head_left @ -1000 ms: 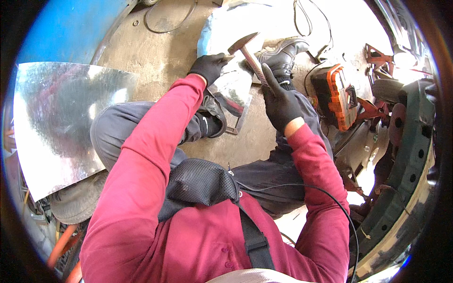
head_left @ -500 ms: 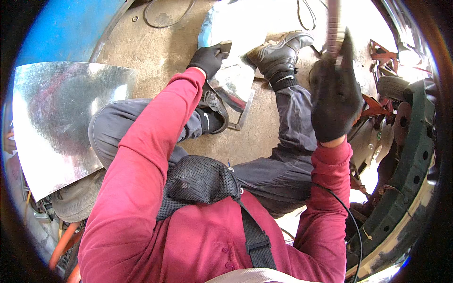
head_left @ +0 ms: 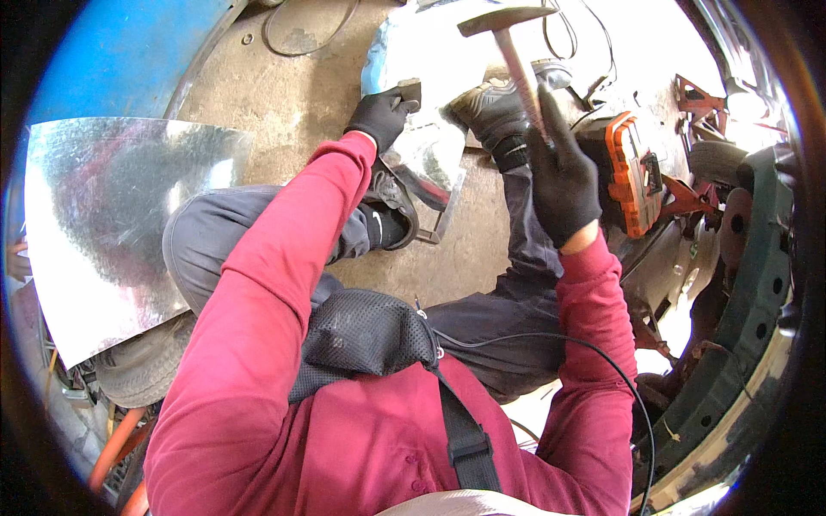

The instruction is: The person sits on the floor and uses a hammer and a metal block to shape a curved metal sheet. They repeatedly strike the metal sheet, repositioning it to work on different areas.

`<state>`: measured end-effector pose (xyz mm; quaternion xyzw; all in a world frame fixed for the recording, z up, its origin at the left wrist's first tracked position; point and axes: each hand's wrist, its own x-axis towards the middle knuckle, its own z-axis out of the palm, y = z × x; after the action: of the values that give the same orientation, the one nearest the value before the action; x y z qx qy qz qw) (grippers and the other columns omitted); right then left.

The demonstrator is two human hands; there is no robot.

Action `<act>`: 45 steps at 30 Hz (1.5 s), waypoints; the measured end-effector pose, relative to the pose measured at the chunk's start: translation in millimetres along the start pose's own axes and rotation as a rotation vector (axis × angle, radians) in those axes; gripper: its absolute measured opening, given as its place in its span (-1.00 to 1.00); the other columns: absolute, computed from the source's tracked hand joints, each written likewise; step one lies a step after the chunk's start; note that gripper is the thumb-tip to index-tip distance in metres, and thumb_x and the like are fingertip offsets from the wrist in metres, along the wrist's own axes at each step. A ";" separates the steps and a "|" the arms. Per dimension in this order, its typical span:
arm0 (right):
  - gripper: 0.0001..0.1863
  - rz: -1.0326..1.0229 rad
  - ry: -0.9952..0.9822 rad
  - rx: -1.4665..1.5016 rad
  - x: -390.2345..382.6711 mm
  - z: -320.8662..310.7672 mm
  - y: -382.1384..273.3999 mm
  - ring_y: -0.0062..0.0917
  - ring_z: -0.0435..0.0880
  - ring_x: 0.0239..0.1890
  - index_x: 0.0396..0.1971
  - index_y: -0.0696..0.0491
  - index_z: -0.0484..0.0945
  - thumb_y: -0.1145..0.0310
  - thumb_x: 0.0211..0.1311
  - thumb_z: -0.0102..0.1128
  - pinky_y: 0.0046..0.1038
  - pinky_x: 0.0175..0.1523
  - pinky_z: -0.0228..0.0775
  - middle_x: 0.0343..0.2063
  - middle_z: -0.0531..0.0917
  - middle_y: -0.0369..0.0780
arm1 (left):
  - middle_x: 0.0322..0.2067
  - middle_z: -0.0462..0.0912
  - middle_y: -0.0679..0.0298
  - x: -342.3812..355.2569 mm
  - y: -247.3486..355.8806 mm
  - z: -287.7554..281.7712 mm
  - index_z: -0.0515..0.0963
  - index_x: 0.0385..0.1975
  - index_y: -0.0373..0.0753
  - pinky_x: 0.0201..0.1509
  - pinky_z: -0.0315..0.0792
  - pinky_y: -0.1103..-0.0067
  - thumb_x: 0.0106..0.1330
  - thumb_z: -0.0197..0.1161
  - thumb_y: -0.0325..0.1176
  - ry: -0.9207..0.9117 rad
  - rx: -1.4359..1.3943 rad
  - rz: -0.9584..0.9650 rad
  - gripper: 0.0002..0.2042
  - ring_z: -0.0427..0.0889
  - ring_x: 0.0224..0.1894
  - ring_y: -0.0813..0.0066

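In my gloved right hand (head_left: pixel 564 176) is a hammer (head_left: pixel 519 73), raised over my right shoe, its handle in my closed fingers. The head is long and narrow, with a pointed end. My gloved left hand (head_left: pixel 379 116) is closed on a small flat grey metal piece (head_left: pixel 409 91), held at the left edge of a shiny metal sheet (head_left: pixel 430 142). That sheet lies between my shoes, and glare washes out its far part. Under its near end shows a metal frame corner (head_left: pixel 430 234).
A large curved sheet of metal (head_left: pixel 112 232) leans on a tyre (head_left: pixel 142 365) at left. Beyond it stands a blue panel (head_left: pixel 112 60). To the right are an orange and black case (head_left: pixel 632 176), red stands (head_left: pixel 695 99) and a dark green beam (head_left: pixel 748 284). A cable crosses my right arm.
The hammer and my right hand have swung left and down, uncovering the orange and black case. My left hand has barely moved and keeps its grip.
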<state>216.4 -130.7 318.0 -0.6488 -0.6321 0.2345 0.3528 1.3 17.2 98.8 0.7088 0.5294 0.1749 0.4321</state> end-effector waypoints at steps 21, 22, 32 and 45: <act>-0.45 0.029 0.045 -0.075 -1.2 1.2 14.1 -0.30 0.71 0.26 0.51 -0.04 0.39 0.42 0.58 0.16 -0.35 0.24 0.54 0.23 0.67 0.06 | -0.19 0.75 -0.14 3.4 4.5 -0.2 0.72 -0.15 -0.28 -0.03 0.59 0.20 0.45 0.32 -0.04 -0.042 -0.045 -0.009 -0.63 0.74 -0.07 -0.15; -0.43 -0.017 0.086 -0.047 3.3 -3.5 8.2 -0.37 0.63 0.34 0.51 0.00 0.39 0.48 0.56 0.17 -0.39 0.30 0.50 0.31 0.63 0.02 | -0.18 0.75 -0.13 5.6 4.7 0.4 0.73 -0.14 -0.26 -0.03 0.59 0.20 0.44 0.31 -0.03 -0.029 -0.026 0.003 -0.63 0.74 -0.06 -0.15; -0.43 0.354 -0.304 -0.405 -1.8 17.7 9.6 0.15 0.69 0.09 0.54 -0.33 0.34 0.29 0.61 0.11 -0.14 0.04 0.60 0.03 0.67 0.23 | -0.17 0.77 -0.03 6.7 19.7 6.9 0.68 0.09 -0.06 0.06 0.59 0.14 0.46 0.25 0.00 -0.109 0.198 0.114 -0.63 0.74 -0.06 -0.12; -0.43 -0.258 0.283 -0.300 8.9 -12.4 -4.5 -0.32 0.65 0.31 0.51 0.14 0.34 0.52 0.56 0.15 -0.34 0.30 0.54 0.38 0.56 0.03 | -0.14 0.76 -0.08 5.1 19.7 1.8 0.72 -0.03 -0.13 0.04 0.60 0.17 0.46 0.26 -0.07 -0.054 0.089 0.004 -0.69 0.73 -0.03 -0.14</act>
<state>223.6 -124.1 330.6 -0.6343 -0.6816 -0.0021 0.3647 16.3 19.8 112.5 0.7327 0.5235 0.1328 0.4142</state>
